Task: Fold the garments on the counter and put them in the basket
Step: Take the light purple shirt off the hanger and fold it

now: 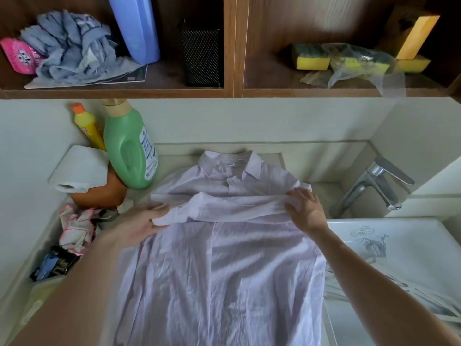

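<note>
The left hand (pixel 147 224) lies flat and open, palm down, pressing the cuff end of a sleeve (pixel 224 208) against the left side of the shirt (pixel 219 270). The right hand (pixel 305 211) pinches the same sleeve at the right shoulder, fingers closed on the cloth. So the sleeve runs straight across the chest, left to right, just below the collar (pixel 227 164).

The shirt itself is pale lilac and lies front up on the counter (pixel 321 188), collar at the far end, tail towards the person, the lower part hanging near and wrinkled. To my eye this is an early stage: one sleeve is brought across, and the body is not yet folded. I cannot make out where the other sleeve lies.

Out to the left, a green bottle (pixel 129 151), a yellow bottle (pixel 87 126) and a paper roll (pixel 77 171) crowd the far corner, with a pink-edged rag (pixel 77 228) nearer. To the right sit the tap (pixel 374 186) and the white sink (pixel 399 245).

No basket shows anywhere, so nothing appears packed yet. Still to do: the sides, the lengthwise fold, and the carry to the basket.
</note>
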Demonstrator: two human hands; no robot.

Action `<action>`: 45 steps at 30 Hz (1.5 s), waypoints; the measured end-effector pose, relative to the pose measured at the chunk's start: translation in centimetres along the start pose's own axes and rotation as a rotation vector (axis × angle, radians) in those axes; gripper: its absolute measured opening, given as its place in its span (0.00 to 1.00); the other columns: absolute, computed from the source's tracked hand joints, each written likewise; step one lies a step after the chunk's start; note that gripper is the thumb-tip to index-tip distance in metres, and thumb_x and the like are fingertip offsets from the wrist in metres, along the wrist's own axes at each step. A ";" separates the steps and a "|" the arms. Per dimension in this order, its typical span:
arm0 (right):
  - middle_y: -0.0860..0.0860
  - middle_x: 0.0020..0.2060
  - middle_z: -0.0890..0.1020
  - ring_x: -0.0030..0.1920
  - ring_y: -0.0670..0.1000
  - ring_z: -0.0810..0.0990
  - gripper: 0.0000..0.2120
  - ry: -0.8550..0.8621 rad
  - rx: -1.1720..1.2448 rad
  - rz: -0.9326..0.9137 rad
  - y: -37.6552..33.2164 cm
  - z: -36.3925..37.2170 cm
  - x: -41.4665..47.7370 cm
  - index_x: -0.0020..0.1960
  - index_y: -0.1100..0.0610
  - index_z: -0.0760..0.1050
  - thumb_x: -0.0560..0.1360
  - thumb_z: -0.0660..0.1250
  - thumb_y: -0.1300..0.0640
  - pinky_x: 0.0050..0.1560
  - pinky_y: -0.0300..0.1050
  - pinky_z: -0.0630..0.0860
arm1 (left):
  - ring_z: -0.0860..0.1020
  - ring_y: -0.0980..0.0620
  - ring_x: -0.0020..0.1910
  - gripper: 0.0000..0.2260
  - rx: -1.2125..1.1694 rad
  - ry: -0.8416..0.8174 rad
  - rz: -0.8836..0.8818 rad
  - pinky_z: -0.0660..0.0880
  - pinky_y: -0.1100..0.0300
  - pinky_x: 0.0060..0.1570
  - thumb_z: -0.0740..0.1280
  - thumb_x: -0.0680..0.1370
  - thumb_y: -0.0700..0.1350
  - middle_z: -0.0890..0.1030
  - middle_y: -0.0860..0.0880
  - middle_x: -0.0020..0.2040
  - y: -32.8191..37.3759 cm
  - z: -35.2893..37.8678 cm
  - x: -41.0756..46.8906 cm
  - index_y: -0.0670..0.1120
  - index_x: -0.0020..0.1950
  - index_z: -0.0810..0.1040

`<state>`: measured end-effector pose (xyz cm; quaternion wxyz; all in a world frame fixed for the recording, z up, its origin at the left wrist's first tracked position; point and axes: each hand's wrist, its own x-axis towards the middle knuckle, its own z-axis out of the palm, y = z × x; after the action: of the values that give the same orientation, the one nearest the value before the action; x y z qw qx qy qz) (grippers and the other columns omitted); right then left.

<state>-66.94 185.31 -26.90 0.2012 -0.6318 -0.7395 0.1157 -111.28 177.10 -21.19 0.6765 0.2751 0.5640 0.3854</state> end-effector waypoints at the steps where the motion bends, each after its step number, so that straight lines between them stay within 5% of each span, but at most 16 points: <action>1: 0.54 0.63 0.77 0.63 0.60 0.74 0.16 -0.044 -0.022 0.036 0.2 0.1 0.3 0.61 0.52 0.79 0.75 0.67 0.50 0.63 0.55 0.72 | 0.81 0.48 0.59 0.39 0.114 -0.017 -0.028 0.73 0.51 0.63 0.85 0.58 0.45 0.83 0.43 0.60 0.0 -0.8 0.0 0.42 0.67 0.75; 3: 0.54 0.64 0.76 0.64 0.60 0.72 0.12 -0.104 -0.059 0.109 0.6 0.0 0.8 0.58 0.51 0.81 0.76 0.70 0.52 0.63 0.54 0.70 | 0.81 0.47 0.53 0.34 0.394 0.074 -0.046 0.75 0.53 0.55 0.77 0.64 0.32 0.81 0.43 0.58 0.5 -1.9 -0.3 0.44 0.69 0.75; 5: 0.54 0.58 0.78 0.61 0.60 0.73 0.08 -0.080 -0.054 0.151 0.8 -0.4 1.5 0.53 0.53 0.83 0.76 0.71 0.52 0.61 0.54 0.71 | 0.79 0.48 0.47 0.25 0.650 0.204 0.019 0.76 0.57 0.45 0.71 0.68 0.33 0.81 0.44 0.53 1.4 -2.2 -0.7 0.46 0.64 0.79; 8: 0.57 0.51 0.80 0.54 0.63 0.76 0.05 0.116 0.090 0.169 0.8 -0.8 2.7 0.50 0.56 0.82 0.75 0.70 0.59 0.54 0.56 0.74 | 0.85 0.45 0.49 0.13 0.478 0.228 0.118 0.82 0.58 0.45 0.75 0.74 0.42 0.86 0.45 0.48 2.5 -1.8 -1.2 0.42 0.57 0.82; 10: 0.56 0.49 0.80 0.51 0.62 0.78 0.08 0.157 0.155 0.174 0.3 -1.0 3.0 0.51 0.55 0.81 0.76 0.66 0.63 0.51 0.55 0.76 | 0.84 0.48 0.37 0.09 0.346 0.310 0.135 0.82 0.61 0.37 0.72 0.77 0.47 0.85 0.49 0.35 3.2 -1.3 -1.0 0.42 0.51 0.81; 12: 0.56 0.50 0.79 0.48 0.62 0.79 0.14 0.223 0.171 0.157 -0.5 -0.9 2.9 0.55 0.54 0.80 0.76 0.62 0.66 0.49 0.55 0.77 | 0.70 0.55 0.23 0.10 0.283 0.395 0.097 0.69 0.66 0.24 0.71 0.78 0.51 0.72 0.52 0.26 3.4 -1.1 -0.2 0.44 0.45 0.79; 14: 0.58 0.51 0.77 0.48 0.62 0.77 0.16 0.357 0.134 0.056 -1.5 -0.5 2.5 0.57 0.56 0.79 0.73 0.62 0.68 0.48 0.55 0.77 | 0.61 0.55 0.24 0.11 0.247 0.458 0.062 0.61 0.63 0.26 0.71 0.78 0.53 0.66 0.52 0.27 3.1 -0.9 0.4 0.46 0.43 0.78; 18: 0.57 0.58 0.77 0.55 0.62 0.77 0.14 0.306 0.027 -0.147 -2.9 1.3 1.7 0.59 0.55 0.79 0.77 0.61 0.55 0.55 0.55 0.73 | 0.70 0.47 0.32 0.19 0.531 0.712 0.168 0.66 0.56 0.37 0.71 0.76 0.57 0.73 0.46 0.32 2.2 -0.9 1.3 0.43 0.36 0.75; 24: 0.55 0.78 0.61 0.78 0.58 0.58 0.31 -0.058 -0.139 0.074 -1.8 4.3 1.1 0.79 0.51 0.59 0.81 0.50 0.37 0.75 0.58 0.56 | 0.76 0.39 0.41 0.23 0.630 0.837 0.339 0.70 0.50 0.43 0.64 0.81 0.55 0.79 0.39 0.38 2.1 -1.8 2.0 0.37 0.37 0.75; 27: 0.52 0.81 0.49 0.80 0.55 0.49 0.35 -0.129 -0.164 0.111 -0.9 5.1 0.6 0.81 0.48 0.49 0.78 0.41 0.33 0.77 0.58 0.54 | 0.79 0.35 0.45 0.17 0.719 0.781 0.250 0.71 0.51 0.42 0.66 0.81 0.52 0.80 0.40 0.39 1.6 -3.1 3.3 0.41 0.38 0.75; 29: 0.49 0.81 0.43 0.80 0.52 0.41 0.33 -0.198 -0.200 0.128 -0.9 5.4 0.6 0.81 0.46 0.45 0.79 0.38 0.34 0.78 0.57 0.50 | 0.81 0.38 0.47 0.12 0.755 0.707 0.214 0.73 0.52 0.43 0.68 0.78 0.53 0.83 0.43 0.45 1.1 -3.6 4.0 0.44 0.49 0.78; 31: 0.48 0.80 0.41 0.80 0.51 0.39 0.31 -0.204 -0.223 0.139 -1.1 5.5 0.7 0.81 0.46 0.44 0.81 0.38 0.36 0.78 0.55 0.48 | 0.79 0.45 0.50 0.17 0.751 0.681 0.208 0.73 0.53 0.47 0.69 0.78 0.56 0.81 0.48 0.53 0.7 -3.1 4.4 0.47 0.61 0.75; 36: 0.47 0.80 0.40 0.80 0.52 0.39 0.31 -0.240 -0.242 0.167 -0.7 5.8 1.5 0.80 0.44 0.42 0.80 0.36 0.35 0.78 0.56 0.50 | 0.76 0.55 0.57 0.27 0.762 0.407 0.155 0.72 0.56 0.54 0.69 0.73 0.68 0.76 0.55 0.62 -0.8 -1.8 5.3 0.53 0.64 0.73; 39: 0.47 0.80 0.37 0.79 0.55 0.37 0.29 -0.323 -0.289 0.226 -1.1 5.5 2.6 0.80 0.44 0.39 0.81 0.36 0.38 0.77 0.61 0.46 | 0.71 0.52 0.66 0.27 0.747 0.458 0.149 0.68 0.56 0.59 0.68 0.78 0.58 0.71 0.54 0.65 -1.1 -2.0 4.5 0.50 0.73 0.67; 42: 0.52 0.79 0.34 0.79 0.58 0.34 0.28 -0.290 -0.399 0.176 -3.6 5.2 3.2 0.81 0.51 0.39 0.83 0.44 0.50 0.77 0.64 0.40 | 0.76 0.44 0.62 0.23 0.743 0.611 0.220 0.73 0.51 0.56 0.68 0.80 0.52 0.75 0.47 0.62 -1.5 -3.5 2.4 0.46 0.72 0.68; 45: 0.54 0.80 0.45 0.80 0.57 0.44 0.32 -0.120 -0.220 -0.186 -8.9 5.7 2.9 0.81 0.55 0.47 0.80 0.55 0.55 0.77 0.62 0.50 | 0.80 0.46 0.54 0.15 0.824 0.614 0.323 0.76 0.47 0.52 0.70 0.75 0.45 0.80 0.48 0.54 -2.9 -5.5 0.2 0.43 0.59 0.74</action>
<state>-77.67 187.03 -27.75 0.0961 -0.5707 -0.8138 0.0523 -116.05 175.35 -24.85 0.2489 0.4756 0.7909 0.2940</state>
